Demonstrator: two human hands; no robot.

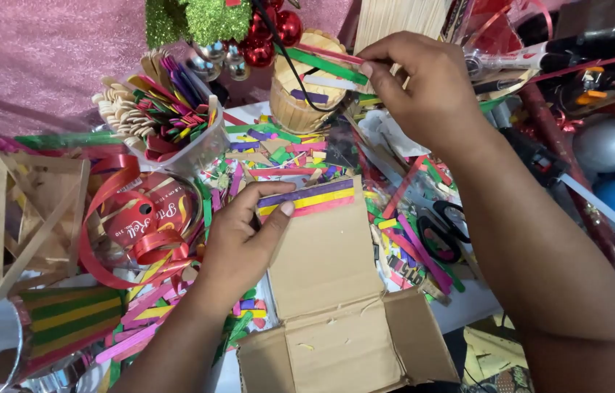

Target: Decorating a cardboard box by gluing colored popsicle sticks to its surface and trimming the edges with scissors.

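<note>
Head view — scissors (444, 231) half-buried, blurred

Under the left hand (238, 244) lies a matt brown cardboard piece (326, 255) with painted wooden craft sticks (307, 198) in purple, yellow and pink on it. The right hand (424, 91) pinches a green wooden stick (326, 65). Left of the left hand sits glossy red ribbon (136, 225); shiny red baubles (271, 36) hang beyond.
</note>
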